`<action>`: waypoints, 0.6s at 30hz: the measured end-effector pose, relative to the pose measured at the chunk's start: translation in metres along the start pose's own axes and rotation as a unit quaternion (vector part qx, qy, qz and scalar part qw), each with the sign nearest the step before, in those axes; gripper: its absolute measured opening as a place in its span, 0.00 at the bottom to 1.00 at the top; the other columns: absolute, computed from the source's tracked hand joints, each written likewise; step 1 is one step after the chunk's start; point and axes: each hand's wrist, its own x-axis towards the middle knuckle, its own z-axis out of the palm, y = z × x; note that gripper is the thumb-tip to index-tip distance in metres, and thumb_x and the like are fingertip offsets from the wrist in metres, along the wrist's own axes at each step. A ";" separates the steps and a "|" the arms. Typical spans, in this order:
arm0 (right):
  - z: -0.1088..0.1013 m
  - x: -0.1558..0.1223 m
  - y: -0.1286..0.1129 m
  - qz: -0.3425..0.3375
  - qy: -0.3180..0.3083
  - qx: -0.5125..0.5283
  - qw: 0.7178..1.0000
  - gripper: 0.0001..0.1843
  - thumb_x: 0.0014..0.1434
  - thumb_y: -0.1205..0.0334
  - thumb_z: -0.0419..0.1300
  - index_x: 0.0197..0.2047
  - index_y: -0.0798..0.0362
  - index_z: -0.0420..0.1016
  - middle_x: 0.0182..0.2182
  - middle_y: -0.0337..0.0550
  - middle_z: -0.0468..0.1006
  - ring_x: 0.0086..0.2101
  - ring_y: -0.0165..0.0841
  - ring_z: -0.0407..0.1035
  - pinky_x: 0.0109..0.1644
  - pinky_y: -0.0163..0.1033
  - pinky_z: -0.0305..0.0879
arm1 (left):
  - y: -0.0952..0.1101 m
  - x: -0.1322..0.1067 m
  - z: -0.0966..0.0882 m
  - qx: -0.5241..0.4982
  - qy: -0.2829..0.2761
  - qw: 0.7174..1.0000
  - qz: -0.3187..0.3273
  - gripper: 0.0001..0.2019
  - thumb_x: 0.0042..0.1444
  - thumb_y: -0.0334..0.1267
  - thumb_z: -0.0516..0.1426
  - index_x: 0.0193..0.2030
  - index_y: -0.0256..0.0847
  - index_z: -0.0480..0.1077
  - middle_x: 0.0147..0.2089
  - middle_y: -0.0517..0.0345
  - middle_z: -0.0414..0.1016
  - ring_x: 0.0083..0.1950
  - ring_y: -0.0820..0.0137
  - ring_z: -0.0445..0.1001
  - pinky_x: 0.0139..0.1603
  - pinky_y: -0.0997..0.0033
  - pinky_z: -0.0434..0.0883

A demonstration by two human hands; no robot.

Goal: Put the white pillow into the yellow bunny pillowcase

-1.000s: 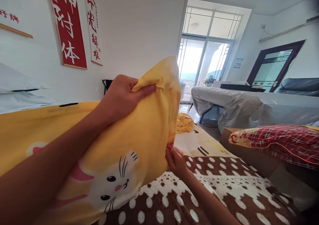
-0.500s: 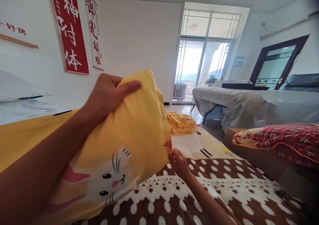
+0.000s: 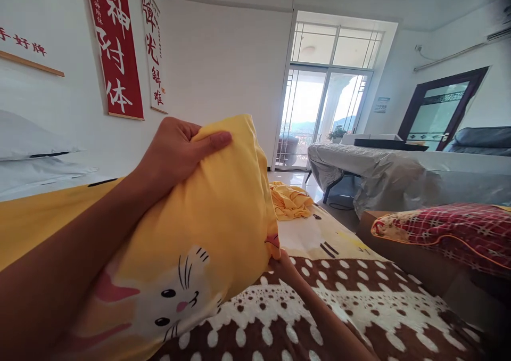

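A plump yellow pillow with a white rabbit printed on it stands tilted up in front of me. My left hand is closed on its upper edge, the thumb lying on the near side. At the lower right corner, beside a small orange-pink print, my right hand grips the pillow's edge. Most of the right fingers are hidden by the cloth. Beneath lies a brown and cream spotted blanket.
Crumpled yellow cloth lies at the far end of the bed. A red plaid bundle rests on a cardboard box at right. Behind stands a plastic-covered table. White pillows are at left.
The right hand's fingers, visible at the pillow's edge before, have moved in behind the cloth. The left hand keeps its hold. The view has tilted up slightly.
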 end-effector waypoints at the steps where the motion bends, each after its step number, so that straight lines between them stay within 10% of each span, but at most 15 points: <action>1: -0.003 0.002 0.001 0.004 -0.011 0.001 1.000 0.08 0.47 0.64 0.53 0.20 0.53 0.69 0.16 0.36 0.69 0.22 0.30 0.63 0.26 0.33 0.60 | -0.001 0.000 -0.001 0.001 0.002 1.000 -0.001 0.24 0.44 0.56 0.62 0.16 0.39 0.62 0.17 0.62 0.61 0.16 0.79 0.59 0.13 0.78 0.55; 12: -0.032 -0.003 -0.033 -0.016 -0.064 0.050 0.997 0.10 0.47 0.63 0.54 0.33 0.50 0.75 0.25 0.38 0.76 0.29 0.35 0.68 0.31 0.36 0.64 | -0.008 0.005 -0.002 0.004 0.011 1.000 0.002 0.22 0.45 0.56 0.61 0.17 0.39 0.63 0.18 0.61 0.63 0.17 0.77 0.60 0.13 0.77 0.56; 18: -0.006 -0.008 -0.065 -0.063 0.095 0.034 0.993 0.08 0.53 0.62 0.51 0.33 0.53 0.70 0.28 0.44 0.76 0.29 0.35 0.68 0.33 0.38 0.66 | -0.009 0.005 0.007 -0.005 -0.014 1.000 -0.002 0.22 0.46 0.58 0.60 0.21 0.39 0.68 0.20 0.57 0.69 0.19 0.73 0.65 0.15 0.75 0.60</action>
